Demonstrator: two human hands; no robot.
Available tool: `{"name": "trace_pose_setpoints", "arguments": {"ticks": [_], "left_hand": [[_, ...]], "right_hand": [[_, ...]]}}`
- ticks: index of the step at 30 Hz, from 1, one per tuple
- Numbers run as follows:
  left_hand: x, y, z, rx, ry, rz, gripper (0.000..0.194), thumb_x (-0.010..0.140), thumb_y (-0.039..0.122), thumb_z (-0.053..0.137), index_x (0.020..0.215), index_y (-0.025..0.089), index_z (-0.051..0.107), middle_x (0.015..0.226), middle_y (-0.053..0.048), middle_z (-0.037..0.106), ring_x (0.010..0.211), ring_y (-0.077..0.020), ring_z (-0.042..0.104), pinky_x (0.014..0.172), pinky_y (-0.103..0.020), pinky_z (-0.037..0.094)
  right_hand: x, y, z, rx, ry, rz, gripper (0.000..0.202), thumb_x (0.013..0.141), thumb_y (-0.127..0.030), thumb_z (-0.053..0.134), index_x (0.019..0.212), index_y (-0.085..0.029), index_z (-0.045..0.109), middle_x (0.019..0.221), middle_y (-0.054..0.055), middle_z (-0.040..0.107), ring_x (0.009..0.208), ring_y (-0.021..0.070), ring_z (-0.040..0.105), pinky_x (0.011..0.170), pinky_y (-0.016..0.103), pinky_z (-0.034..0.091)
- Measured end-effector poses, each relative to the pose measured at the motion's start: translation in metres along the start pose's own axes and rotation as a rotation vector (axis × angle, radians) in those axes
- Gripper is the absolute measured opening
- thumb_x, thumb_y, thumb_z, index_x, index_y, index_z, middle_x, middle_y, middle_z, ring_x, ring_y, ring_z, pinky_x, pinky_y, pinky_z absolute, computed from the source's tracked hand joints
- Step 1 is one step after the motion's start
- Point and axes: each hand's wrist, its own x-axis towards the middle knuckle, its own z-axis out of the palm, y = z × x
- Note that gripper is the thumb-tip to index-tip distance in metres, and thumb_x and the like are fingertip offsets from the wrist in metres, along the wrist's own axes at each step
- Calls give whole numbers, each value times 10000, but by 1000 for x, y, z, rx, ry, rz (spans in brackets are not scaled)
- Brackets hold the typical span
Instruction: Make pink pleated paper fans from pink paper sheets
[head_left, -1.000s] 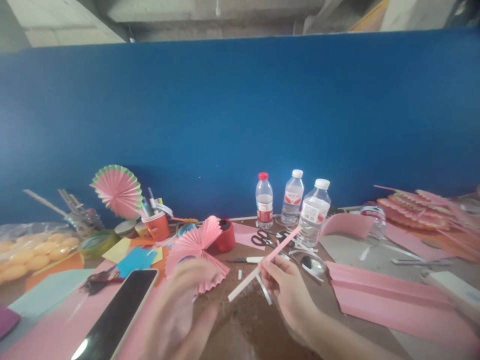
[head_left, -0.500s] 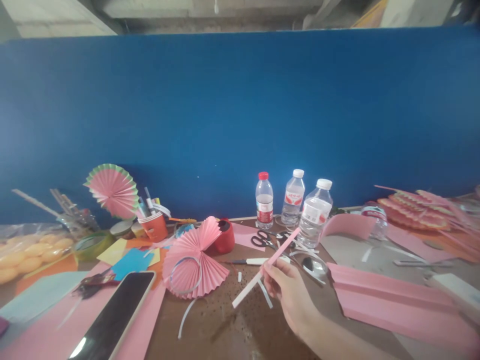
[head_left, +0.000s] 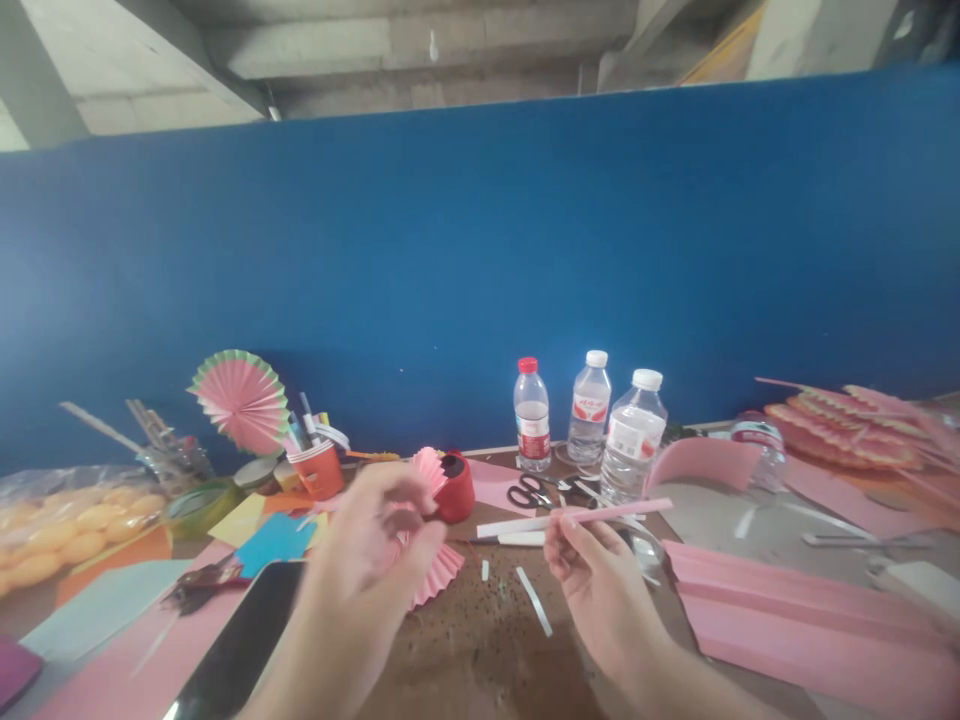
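Observation:
My right hand (head_left: 604,590) pinches a narrow pink-and-white strip (head_left: 634,508) between thumb and fingers. The strip lies nearly level, its white end pointing left and its pink end right. My left hand (head_left: 367,570), slightly blurred, hangs in front of the pleated pink paper fan (head_left: 442,572) and hides most of it. Its fingers are curved and the thumb stands apart, with nothing visible between them. Whether it touches the fan I cannot tell. Just behind the strip are a white-handled cutter (head_left: 521,539) and black-handled scissors (head_left: 529,493).
Three water bottles (head_left: 532,430) stand against the blue partition (head_left: 450,250). A red tape roll (head_left: 455,490) sits behind the fan. To the left are a phone (head_left: 232,640), an orange cup of pens (head_left: 316,470) and a bag of yellow balls (head_left: 82,530). Folded pink paper (head_left: 787,600) lies right.
My left hand has come into view in front of the pink fan. My right hand has turned the strip from a steep slant to nearly level and moved it slightly right. The view has shifted slightly.

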Motion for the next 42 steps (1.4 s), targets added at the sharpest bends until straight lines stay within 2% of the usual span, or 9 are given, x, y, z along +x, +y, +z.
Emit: {"name": "trace_pose_setpoints", "arguments": {"ticks": [5, 12, 15, 17, 19, 21, 27, 31, 42], "left_hand": [[31, -16, 37, -82, -305, -129, 239, 689, 133, 629, 901, 205, 545, 778, 25, 593, 684, -122, 591, 594, -212, 477], [22, -29, 39, -36, -137, -31, 84, 796, 259, 552, 839, 189, 569, 665, 16, 625, 605, -127, 604, 595, -243, 508], [27, -32, 35, 3, -37, 15, 98, 791, 268, 562, 856, 199, 588, 676, 15, 636, 636, -143, 625, 614, -255, 525], [28, -31, 34, 13, -37, 20, 94, 775, 255, 574, 842, 197, 606, 671, 12, 647, 621, -149, 630, 597, -258, 531], [25, -25, 36, 16, -46, 33, 89, 751, 232, 591, 817, 189, 632, 673, 4, 665, 617, -153, 635, 592, -255, 534], [21, -16, 38, -23, -48, 36, 85, 729, 228, 613, 784, 179, 655, 683, -8, 684, 617, -157, 644, 582, -250, 539], [10, 2, 33, -259, 80, 39, 185, 720, 257, 653, 893, 192, 642, 738, -14, 698, 654, -163, 657, 585, -249, 555], [10, 0, 24, -235, 29, 53, 71, 755, 249, 622, 785, 185, 634, 647, 14, 643, 574, -109, 595, 527, -182, 497], [10, 9, 26, -90, -47, 31, 116, 743, 258, 595, 674, 168, 619, 564, 33, 565, 511, -80, 506, 493, -161, 418]], "right_hand": [[-4, -9, 9, -79, 92, -14, 251, 578, -326, 795, 674, -164, 628, 624, 16, 618, 527, 127, 554, 475, 234, 433], [-10, 0, 11, -42, 70, 165, 311, 633, -412, 750, 741, -163, 599, 623, -11, 602, 507, 82, 549, 449, 165, 410], [-19, 8, 8, -336, -111, 225, 339, 746, -505, 598, 671, -177, 556, 481, -38, 507, 369, 77, 436, 343, 173, 323], [-26, 4, 12, -697, -373, -31, 255, 756, -395, 603, 630, -181, 548, 475, -26, 508, 393, 100, 451, 379, 207, 372], [-29, -8, 23, -949, -554, -611, 57, 734, -238, 607, 722, -182, 611, 669, 38, 620, 638, 172, 571, 605, 297, 475], [-27, -23, 39, -1094, -565, -943, 161, 769, -132, 531, 893, -179, 623, 861, 83, 649, 828, 217, 579, 759, 381, 459], [-14, -44, 79, -1142, -474, -576, 137, 840, -198, 535, 715, -201, 592, 665, -26, 622, 594, 108, 560, 559, 210, 442], [-19, -45, 84, -1042, -432, -466, 100, 804, -229, 583, 716, -213, 626, 628, -43, 628, 548, 91, 552, 507, 182, 419], [-18, -37, 67, -1070, -463, -686, 92, 837, -201, 546, 802, -221, 629, 750, -13, 640, 669, 118, 570, 615, 239, 429]]}}
